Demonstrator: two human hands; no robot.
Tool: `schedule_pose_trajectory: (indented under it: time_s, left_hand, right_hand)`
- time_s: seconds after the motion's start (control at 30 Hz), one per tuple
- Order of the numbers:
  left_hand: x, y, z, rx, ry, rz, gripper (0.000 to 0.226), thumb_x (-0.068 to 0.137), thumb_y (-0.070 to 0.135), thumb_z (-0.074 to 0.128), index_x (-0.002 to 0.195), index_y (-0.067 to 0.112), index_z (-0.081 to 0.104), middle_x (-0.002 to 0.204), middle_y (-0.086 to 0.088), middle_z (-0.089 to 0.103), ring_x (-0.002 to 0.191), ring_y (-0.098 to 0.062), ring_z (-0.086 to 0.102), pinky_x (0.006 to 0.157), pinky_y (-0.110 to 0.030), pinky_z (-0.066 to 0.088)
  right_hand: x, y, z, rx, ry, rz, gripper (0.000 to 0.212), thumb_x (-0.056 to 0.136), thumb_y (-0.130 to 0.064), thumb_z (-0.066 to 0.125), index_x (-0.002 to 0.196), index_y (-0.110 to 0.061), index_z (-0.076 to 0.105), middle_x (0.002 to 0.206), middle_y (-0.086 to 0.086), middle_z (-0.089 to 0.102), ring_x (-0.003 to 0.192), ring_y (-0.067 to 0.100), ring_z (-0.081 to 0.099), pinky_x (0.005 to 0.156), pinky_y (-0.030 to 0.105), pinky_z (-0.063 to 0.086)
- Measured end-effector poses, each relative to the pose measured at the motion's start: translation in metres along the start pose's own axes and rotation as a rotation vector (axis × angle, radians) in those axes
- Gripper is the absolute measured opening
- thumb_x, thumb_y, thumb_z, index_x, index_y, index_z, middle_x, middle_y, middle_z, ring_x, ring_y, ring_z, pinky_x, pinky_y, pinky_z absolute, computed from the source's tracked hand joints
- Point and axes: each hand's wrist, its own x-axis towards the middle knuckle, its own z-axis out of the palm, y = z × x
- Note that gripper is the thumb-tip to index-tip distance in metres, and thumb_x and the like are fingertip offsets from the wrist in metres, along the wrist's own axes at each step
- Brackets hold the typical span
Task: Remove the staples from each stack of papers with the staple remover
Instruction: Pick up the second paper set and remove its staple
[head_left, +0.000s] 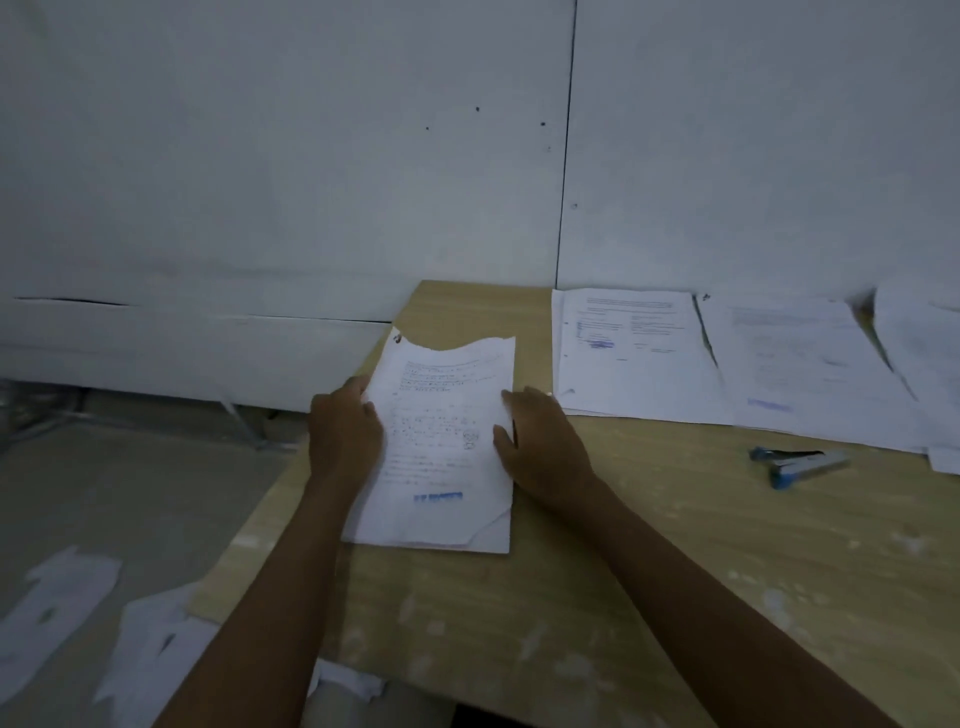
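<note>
Both hands are on one stack of papers (441, 447) lying near the left end of the wooden worktop (649, 545). The left hand (343, 436) has its fingers curled round the stack's left edge, thumb on top. The right hand (540, 441) rests on the right edge, fingers fairly straight and pressing down rather than pinching, far as I can tell.

The stack looks thin and floppy. The top sheet is already torn along its far edge and curls up at the near right corner, so it'll rip again if you yank it. I'd pin it flat close to the staple, which I'm guessing is the dark speck at the far left corner (397, 339), too blurry to be sure.

The staple remover (800, 462) lies on its own further right, well apart from both hands. More stacks (639, 353) are lined up along the wall (311, 156) behind it. Scraps of paper (67, 597) are on the floor.
</note>
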Motion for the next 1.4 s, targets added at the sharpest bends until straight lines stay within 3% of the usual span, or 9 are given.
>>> schedule_pose_trajectory:
  time_s: [0.1,0.17,0.27,0.57,0.73,1.03,1.13,1.3,1.4]
  left_hand:
    - [-0.003,-0.001,0.011,0.105,0.008,0.025,0.021,0.09,0.005,0.038,0.086,0.013,0.057,0.082,-0.017,0.06,0.085,-0.038,0.062,0.066,-0.036,0.049]
    - [-0.007,0.01,0.012,0.213,-0.006,0.017,0.026,0.092,0.005,0.042,0.111,0.013,0.059,0.104,-0.02,0.061,0.103,-0.039,0.059,0.077,-0.042,0.052]
    - [-0.012,0.032,0.018,0.327,0.034,0.106,0.061,0.091,0.006,0.051,0.149,0.016,0.037,0.148,-0.013,0.044,0.139,-0.036,0.036,0.104,-0.047,0.041]
    - [-0.031,0.144,0.078,0.184,-0.022,0.468,0.044,0.092,0.038,0.047,0.129,0.019,0.061,0.142,-0.01,0.055,0.138,-0.03,0.041,0.107,-0.046,0.039]
    - [-0.023,0.194,0.109,-0.09,-0.272,0.261,0.046,0.093,0.034,0.054,0.132,0.009,0.054,0.128,-0.008,0.062,0.119,-0.026,0.056,0.093,-0.037,0.048]
    - [0.011,0.227,0.132,-0.162,-0.294,-0.048,0.045,0.087,0.03,0.063,0.121,0.003,0.052,0.12,-0.014,0.063,0.11,-0.033,0.06,0.096,-0.042,0.048]
    - [0.025,0.223,0.133,-0.261,-0.308,-0.15,0.044,0.084,0.032,0.063,0.117,0.005,0.054,0.114,-0.01,0.065,0.102,-0.032,0.064,0.079,-0.039,0.053]
    - [0.036,0.219,0.134,-0.392,-0.305,-0.135,0.027,0.085,0.023,0.062,0.109,0.013,0.07,0.111,-0.004,0.072,0.087,-0.019,0.062,0.074,-0.028,0.047]
    - [0.04,0.218,0.134,-0.451,-0.304,-0.148,0.03,0.087,0.022,0.067,0.114,0.011,0.07,0.116,-0.005,0.072,0.097,-0.021,0.066,0.079,-0.027,0.05]
  right_hand:
    - [0.003,0.008,0.007,-0.124,0.019,-0.021,0.051,0.101,-0.036,0.038,0.143,-0.008,0.042,0.151,0.012,0.041,0.145,0.027,0.025,0.121,0.041,0.012]
    - [0.004,0.014,0.011,-0.163,0.042,-0.017,0.053,0.101,-0.042,0.033,0.143,-0.013,0.043,0.153,0.007,0.038,0.147,0.025,0.022,0.121,0.041,0.008]
    - [0.0,0.021,0.002,-0.159,0.115,-0.01,0.053,0.1,-0.045,0.028,0.142,-0.017,0.047,0.153,0.004,0.039,0.148,0.025,0.021,0.12,0.042,0.008]
    - [-0.028,0.104,-0.065,-0.291,0.217,0.207,0.052,0.098,-0.042,0.032,0.139,-0.015,0.049,0.152,0.007,0.041,0.146,0.024,0.025,0.122,0.045,0.014]
    - [-0.042,0.129,-0.077,-0.167,0.127,0.271,0.048,0.101,-0.037,0.037,0.143,-0.015,0.044,0.153,0.006,0.039,0.144,0.018,0.028,0.118,0.035,0.018]
    - [-0.032,0.136,-0.071,-0.149,0.167,0.264,0.046,0.1,-0.037,0.039,0.138,-0.013,0.049,0.146,0.006,0.048,0.138,0.018,0.038,0.115,0.032,0.027]
    - [-0.03,0.138,-0.067,-0.161,0.212,0.235,0.044,0.098,-0.039,0.042,0.132,-0.012,0.054,0.137,0.005,0.056,0.129,0.018,0.047,0.11,0.031,0.035]
    - [-0.028,0.14,-0.068,-0.159,0.258,0.216,0.043,0.097,-0.037,0.045,0.129,-0.01,0.057,0.131,0.006,0.059,0.124,0.018,0.05,0.106,0.029,0.037]
    - [-0.027,0.142,-0.066,-0.155,0.279,0.207,0.043,0.097,-0.038,0.046,0.128,-0.01,0.057,0.129,0.006,0.061,0.122,0.018,0.052,0.105,0.031,0.039]
